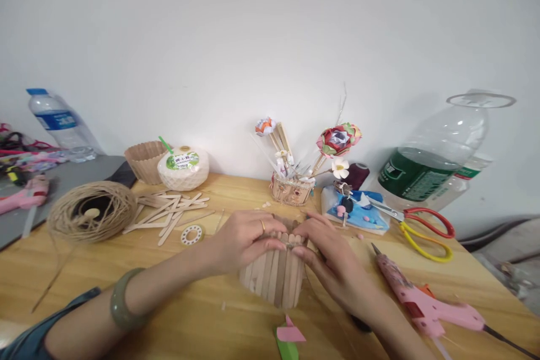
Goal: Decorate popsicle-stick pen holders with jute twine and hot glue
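A small container made of popsicle sticks (276, 275) is between my hands, low in the middle of the head view. Its sticks stand side by side, with rounded ends at the top. My left hand (248, 239) wraps its fingers over the upper left edge, thumb on the near face. From the other side my right hand (327, 250) grips the upper right edge, its thumb close to a thin cord around the sticks. Just below lie a pink paper piece (291, 333) and a green paper piece (287, 350). The container's far side is hidden.
A twine ball (93, 214), loose popsicle sticks (169, 214) and a tape roll (192, 234) lie left. Behind stands a basket (291, 188) with paper flowers. At right are scissors (426, 230), a pink glue gun (422, 298) with a cord, and a large bottle (426, 169).
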{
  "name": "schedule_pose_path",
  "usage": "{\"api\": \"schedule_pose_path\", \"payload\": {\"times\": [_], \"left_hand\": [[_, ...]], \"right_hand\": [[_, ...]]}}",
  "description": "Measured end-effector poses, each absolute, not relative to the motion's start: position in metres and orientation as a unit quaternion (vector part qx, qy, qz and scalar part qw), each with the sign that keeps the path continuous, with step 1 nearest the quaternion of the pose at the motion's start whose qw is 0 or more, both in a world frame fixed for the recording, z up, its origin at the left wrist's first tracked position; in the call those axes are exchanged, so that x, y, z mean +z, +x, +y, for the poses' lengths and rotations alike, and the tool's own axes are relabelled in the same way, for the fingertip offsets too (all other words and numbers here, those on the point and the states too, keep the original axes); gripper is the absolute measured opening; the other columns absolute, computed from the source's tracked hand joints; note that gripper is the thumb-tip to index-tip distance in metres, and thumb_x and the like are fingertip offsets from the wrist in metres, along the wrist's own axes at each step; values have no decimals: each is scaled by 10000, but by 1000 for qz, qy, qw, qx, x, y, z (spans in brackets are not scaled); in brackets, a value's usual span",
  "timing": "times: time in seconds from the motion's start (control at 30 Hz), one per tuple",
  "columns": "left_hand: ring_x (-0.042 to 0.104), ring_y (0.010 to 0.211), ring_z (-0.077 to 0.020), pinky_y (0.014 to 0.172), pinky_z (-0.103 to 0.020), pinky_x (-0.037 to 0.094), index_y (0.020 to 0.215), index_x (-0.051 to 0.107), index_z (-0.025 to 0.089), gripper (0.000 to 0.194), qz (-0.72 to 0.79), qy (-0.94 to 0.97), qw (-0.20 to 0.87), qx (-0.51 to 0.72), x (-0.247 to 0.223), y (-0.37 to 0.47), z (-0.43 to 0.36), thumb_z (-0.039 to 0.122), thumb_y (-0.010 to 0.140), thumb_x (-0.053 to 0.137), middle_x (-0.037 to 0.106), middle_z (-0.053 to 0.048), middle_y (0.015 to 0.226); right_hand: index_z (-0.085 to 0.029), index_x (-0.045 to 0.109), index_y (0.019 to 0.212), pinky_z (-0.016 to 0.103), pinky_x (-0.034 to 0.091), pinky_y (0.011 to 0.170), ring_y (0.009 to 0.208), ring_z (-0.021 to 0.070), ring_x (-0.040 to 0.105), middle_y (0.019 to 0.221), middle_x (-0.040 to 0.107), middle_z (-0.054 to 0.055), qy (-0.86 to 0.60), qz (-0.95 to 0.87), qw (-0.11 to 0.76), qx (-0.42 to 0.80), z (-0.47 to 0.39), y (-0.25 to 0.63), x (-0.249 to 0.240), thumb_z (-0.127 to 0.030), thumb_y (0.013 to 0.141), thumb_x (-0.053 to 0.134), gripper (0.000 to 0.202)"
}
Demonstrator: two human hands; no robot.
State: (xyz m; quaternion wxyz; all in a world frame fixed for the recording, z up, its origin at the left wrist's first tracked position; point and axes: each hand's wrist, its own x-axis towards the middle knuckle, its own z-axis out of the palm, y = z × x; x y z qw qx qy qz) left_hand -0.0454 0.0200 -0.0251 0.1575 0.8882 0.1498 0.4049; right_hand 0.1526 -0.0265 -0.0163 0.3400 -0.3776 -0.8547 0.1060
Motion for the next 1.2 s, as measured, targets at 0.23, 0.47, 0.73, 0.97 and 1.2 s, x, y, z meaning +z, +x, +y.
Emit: {"api": "schedule_pose_path", "payload": {"times": [0.23,0.47,0.73,0.97,1.2], "left_hand": [[564,638,-153,617,-253,438,856,608,123,281,171,879,109,431,-28,-40,15,277,954,393,644,-63,696],[653,847,-165,808,-278,480,1016,650,148,330,217,866,282,352,-19,-49,21,308,960,368,715,-64,947],[481,1238,-249,986,-395,401,1212,528,206,497,286,663,544,427,-36,-56,50,554,861,471,557,-115,1308],[478,1224,-317,953,-413,433,1273,420,192,912,230,613,685,320,-43,-44,35,517,518,814,492,-151,1355],[437,1251,-332,1013,-452,380,1235,360,155,885,311,609,604,409,-39,-35,30,294,498,830,468,-176,1352]], "right_hand": [[-226,473,772,286,439,644,709,168,524,727,528,3,-406,-824,369,141,-29,146,-15,-246,933,422,170],[-219,518,769,261,436,665,730,160,538,745,547,-3,-396,-793,384,258,-22,153,-17,-316,936,432,212],[-237,536,864,294,486,769,868,182,588,878,598,26,-395,-745,456,286,-14,174,-28,-408,936,400,230],[-279,571,875,437,393,992,1185,229,495,1068,622,27,-387,-706,522,283,-7,178,-41,-395,930,416,201],[-242,584,914,423,381,941,980,201,553,961,595,42,-462,-588,642,170,-1,183,-44,-346,941,422,194]]}}
